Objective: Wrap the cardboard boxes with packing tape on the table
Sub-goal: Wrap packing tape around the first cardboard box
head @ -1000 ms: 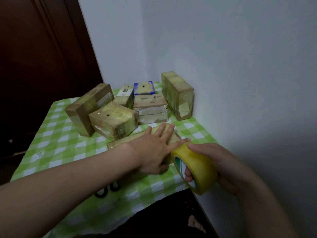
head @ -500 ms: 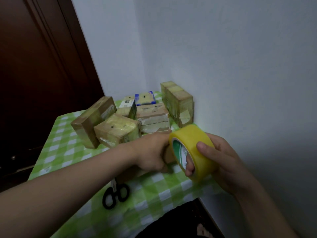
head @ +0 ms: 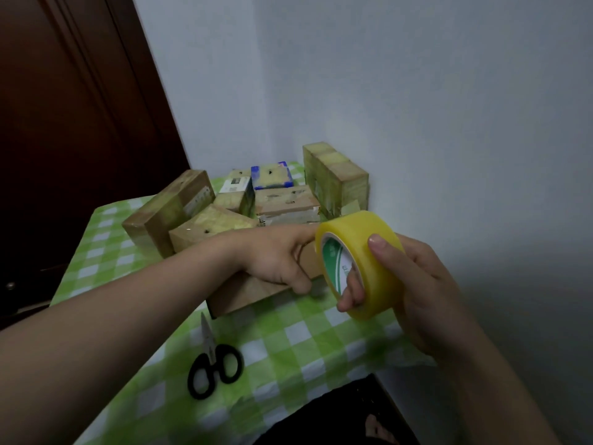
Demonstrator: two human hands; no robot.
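Yellow tape roll (head: 375, 252) is hovering just right of the cardboard box (head: 247, 293) on the table (head: 305, 348), right hand (head: 426, 284) gripping it through the core; left hand (head: 272, 255) is clutching the box's right end, its length pointing toward the roll.

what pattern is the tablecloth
Green-and-white checks; the tablecloth shows best in the head view.
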